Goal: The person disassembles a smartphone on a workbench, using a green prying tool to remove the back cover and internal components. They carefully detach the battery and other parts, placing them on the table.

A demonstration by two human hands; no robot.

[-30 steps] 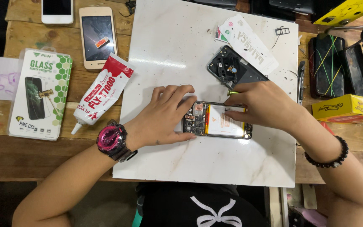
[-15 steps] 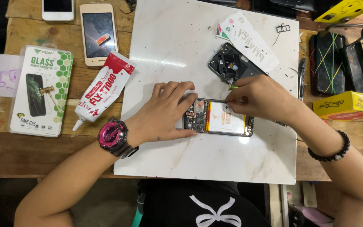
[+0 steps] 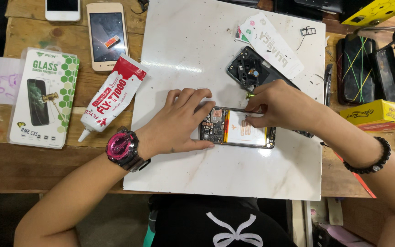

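Note:
An opened phone (image 3: 237, 129) lies back-up on a white marble slab (image 3: 193, 55), its circuit board and white battery exposed. My left hand (image 3: 175, 122), with a pink watch on the wrist, rests flat on the slab and steadies the phone's left end. My right hand (image 3: 282, 107), with a black bead bracelet on the wrist, pinches a small tool with a green-yellow handle (image 3: 250, 95) over the phone's top edge; its tip is hidden by my fingers. The phone's black back cover (image 3: 248, 69) lies just beyond my right hand.
A white and red glue tube (image 3: 113, 96) lies at the slab's left edge. A screen protector box (image 3: 44, 97) and two phones (image 3: 105, 34) sit on the wooden table at left. At right are banded black phones (image 3: 360, 68) and a yellow box (image 3: 378, 114).
My right hand has shifted slightly along the phone's top edge with the tool. My left hand stays on the phone's left end.

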